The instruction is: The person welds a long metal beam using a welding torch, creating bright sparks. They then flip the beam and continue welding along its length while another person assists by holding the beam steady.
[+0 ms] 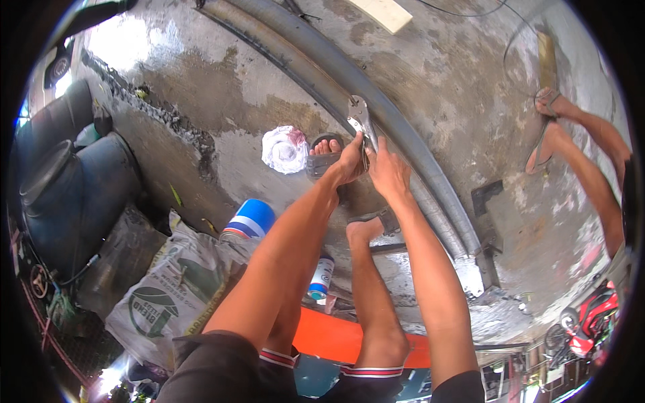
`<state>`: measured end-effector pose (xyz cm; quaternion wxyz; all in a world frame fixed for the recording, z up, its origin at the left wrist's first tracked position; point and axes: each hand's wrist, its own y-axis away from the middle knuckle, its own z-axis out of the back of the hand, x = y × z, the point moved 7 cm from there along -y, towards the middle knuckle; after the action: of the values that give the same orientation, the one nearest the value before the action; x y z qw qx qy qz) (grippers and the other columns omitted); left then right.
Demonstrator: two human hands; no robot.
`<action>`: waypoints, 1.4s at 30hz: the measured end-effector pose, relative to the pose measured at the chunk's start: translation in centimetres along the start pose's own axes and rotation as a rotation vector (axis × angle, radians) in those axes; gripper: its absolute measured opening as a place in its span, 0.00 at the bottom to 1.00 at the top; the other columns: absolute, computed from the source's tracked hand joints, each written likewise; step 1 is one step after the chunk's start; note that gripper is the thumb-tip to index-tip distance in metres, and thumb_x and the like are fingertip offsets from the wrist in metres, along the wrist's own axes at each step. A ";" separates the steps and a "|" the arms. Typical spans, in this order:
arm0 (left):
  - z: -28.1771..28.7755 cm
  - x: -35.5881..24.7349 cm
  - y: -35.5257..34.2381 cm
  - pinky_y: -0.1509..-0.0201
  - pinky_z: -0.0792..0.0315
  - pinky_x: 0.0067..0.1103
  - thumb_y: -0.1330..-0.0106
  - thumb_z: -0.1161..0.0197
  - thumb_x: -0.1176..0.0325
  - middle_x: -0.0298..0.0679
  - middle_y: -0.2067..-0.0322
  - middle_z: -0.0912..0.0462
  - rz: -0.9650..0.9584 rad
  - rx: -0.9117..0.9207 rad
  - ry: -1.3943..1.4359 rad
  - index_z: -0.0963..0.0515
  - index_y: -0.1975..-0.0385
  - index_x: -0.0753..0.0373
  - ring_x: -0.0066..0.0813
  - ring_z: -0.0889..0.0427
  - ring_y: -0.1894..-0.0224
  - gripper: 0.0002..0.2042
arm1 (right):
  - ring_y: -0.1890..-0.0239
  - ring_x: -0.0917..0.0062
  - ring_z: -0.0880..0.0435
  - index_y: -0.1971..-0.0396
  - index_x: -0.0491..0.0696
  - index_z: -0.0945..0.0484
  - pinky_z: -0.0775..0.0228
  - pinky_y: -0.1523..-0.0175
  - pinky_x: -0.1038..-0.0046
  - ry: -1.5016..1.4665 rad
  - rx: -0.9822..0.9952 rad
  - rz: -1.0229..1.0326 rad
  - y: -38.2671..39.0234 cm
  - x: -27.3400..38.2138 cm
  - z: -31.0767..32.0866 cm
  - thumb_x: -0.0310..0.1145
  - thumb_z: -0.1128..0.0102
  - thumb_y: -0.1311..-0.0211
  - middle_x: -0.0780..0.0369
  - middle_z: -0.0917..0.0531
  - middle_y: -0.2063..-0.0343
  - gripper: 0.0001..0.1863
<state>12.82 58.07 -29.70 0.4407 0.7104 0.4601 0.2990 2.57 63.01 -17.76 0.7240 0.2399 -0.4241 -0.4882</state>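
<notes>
My left hand [351,161] and my right hand [389,169] are close together in front of me, both closed on the handles of locking pliers [360,115]. The pliers are silver metal and point away from me. Their jaws overlap the long grey steel channel [403,124] on the ground; whether they grip its edge I cannot tell. Just left of my hands lies a bunched white cloth [285,149] with a reddish patch, beside my sandalled foot [325,152]. The lower parts of the handles are hidden by my fingers.
At the right stands another person's sandalled foot [541,149]. Blue drums [80,188], a printed white sack [164,289] and a blue-and-white can [250,219] are at the left. A smaller can [320,279] stands between my legs. Far off is a pale wooden board [381,13].
</notes>
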 end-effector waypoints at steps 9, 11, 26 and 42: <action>0.2 -1.1 1.2 0.52 0.18 0.31 0.20 0.68 0.42 0.33 0.62 0.18 0.049 0.133 -0.150 0.26 0.53 0.57 0.29 0.17 0.60 0.28 | 0.65 0.54 0.13 0.43 0.47 0.24 0.25 0.59 0.56 -0.329 0.058 0.125 -1.3 -0.6 -1.0 0.44 0.44 0.29 0.50 0.15 0.73 0.22; -1.3 -0.9 1.3 0.54 0.17 0.31 0.20 0.69 0.42 0.33 0.63 0.19 0.062 0.158 -0.119 0.26 0.54 0.58 0.28 0.17 0.60 0.28 | 0.69 0.58 0.13 0.45 0.47 0.23 0.26 0.61 0.58 -0.399 0.122 0.068 -1.4 -1.5 -1.0 0.44 0.43 0.29 0.53 0.16 0.76 0.21; 7.8 -4.4 10.1 0.36 0.32 0.30 0.23 0.62 0.37 0.37 0.44 0.26 0.044 0.235 -0.789 0.32 0.34 0.61 0.29 0.28 0.43 0.34 | 0.81 0.77 0.20 0.38 0.38 0.29 0.26 0.70 0.72 -0.832 -0.026 0.021 2.5 -1.6 -0.9 0.46 0.50 0.24 0.63 0.27 0.87 0.28; 0.3 -4.2 27.4 0.60 0.27 0.41 0.31 0.52 0.33 0.57 0.72 0.17 -0.187 -0.305 -1.524 0.19 0.69 0.70 0.56 0.18 0.66 0.37 | 0.80 0.80 0.21 0.44 0.37 0.29 0.23 0.66 0.76 -1.096 -0.070 -0.038 21.0 6.4 -1.3 0.44 0.51 0.22 0.65 0.23 0.78 0.23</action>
<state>22.12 49.00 -5.23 0.7511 0.6097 0.0421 -0.2497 15.26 65.62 -0.04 0.3958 -0.0661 -0.7181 -0.5686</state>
